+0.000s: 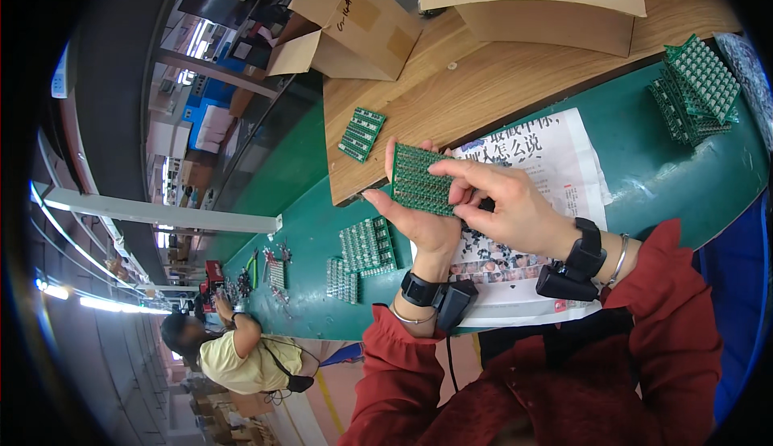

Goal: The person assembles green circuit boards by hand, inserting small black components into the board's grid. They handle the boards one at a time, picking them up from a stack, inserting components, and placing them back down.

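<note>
A green circuit board panel (pixel 420 180), covered with rows of small parts, is tilted up above the newspaper. My left hand (pixel 423 225) supports it from below and behind, thumb along its lower left side. At the panel's right edge, my right hand (pixel 507 200) has its fingers bent, the index fingertip on the face and the thumb by the lower right corner. Under my hands lies a newspaper (pixel 576 180) with small dark pieces (pixel 483 251) scattered on it; my right hand partly hides them. Left of my left wrist, more panels (pixel 366 246) rest on the green table.
A wooden board (pixel 515 72) carries one panel (pixel 362 134) and two cardboard boxes (pixel 366 31) (pixel 555 23). Stacked panels (pixel 700 84) stand at the far right beside a bubble-wrap bag (pixel 745 68). Another person (pixel 250 357) works further along the green table (pixel 306 301).
</note>
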Motion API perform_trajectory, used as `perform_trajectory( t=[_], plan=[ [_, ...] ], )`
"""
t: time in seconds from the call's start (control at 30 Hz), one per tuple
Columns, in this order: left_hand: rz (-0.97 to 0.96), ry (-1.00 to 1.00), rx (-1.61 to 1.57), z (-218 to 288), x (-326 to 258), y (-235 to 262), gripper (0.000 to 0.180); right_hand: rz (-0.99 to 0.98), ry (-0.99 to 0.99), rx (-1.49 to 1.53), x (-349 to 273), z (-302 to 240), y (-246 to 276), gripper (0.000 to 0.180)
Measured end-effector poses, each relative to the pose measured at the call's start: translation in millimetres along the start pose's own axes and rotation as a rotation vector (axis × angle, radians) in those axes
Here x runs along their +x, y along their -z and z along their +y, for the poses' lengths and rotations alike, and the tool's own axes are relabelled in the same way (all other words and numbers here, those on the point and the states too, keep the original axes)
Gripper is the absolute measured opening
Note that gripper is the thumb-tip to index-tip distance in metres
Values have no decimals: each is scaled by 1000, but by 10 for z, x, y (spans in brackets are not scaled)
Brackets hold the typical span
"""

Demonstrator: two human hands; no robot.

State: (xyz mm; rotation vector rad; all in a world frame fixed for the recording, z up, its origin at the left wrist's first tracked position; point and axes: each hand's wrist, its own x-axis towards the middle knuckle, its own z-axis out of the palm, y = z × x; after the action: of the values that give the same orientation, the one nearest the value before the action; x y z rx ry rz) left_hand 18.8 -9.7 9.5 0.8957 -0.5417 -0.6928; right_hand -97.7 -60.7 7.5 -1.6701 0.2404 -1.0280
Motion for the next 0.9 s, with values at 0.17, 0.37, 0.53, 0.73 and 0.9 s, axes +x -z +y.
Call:
perform_trajectory(
  t=[0.17,0.37,0.53,0.73,0.9],
  plan=[
    [-36,-28,-25,-30,-8,-63,86,-6,41,-97,-36,19,-4,36],
    [-19,-103,16,-56,19,-53,88,83,140,-163,-20,11,-2,30],
    [-43,-88,38,15,73,58,90,116,95,-168,18,-42,70,33],
    [-176,74,-231,142,93,87,88,21,102,-337,66,-33,161,42],
    [-128,139,-218,153,62,121,86,-78,259,-375,157,-150,185,78]
  ],
)
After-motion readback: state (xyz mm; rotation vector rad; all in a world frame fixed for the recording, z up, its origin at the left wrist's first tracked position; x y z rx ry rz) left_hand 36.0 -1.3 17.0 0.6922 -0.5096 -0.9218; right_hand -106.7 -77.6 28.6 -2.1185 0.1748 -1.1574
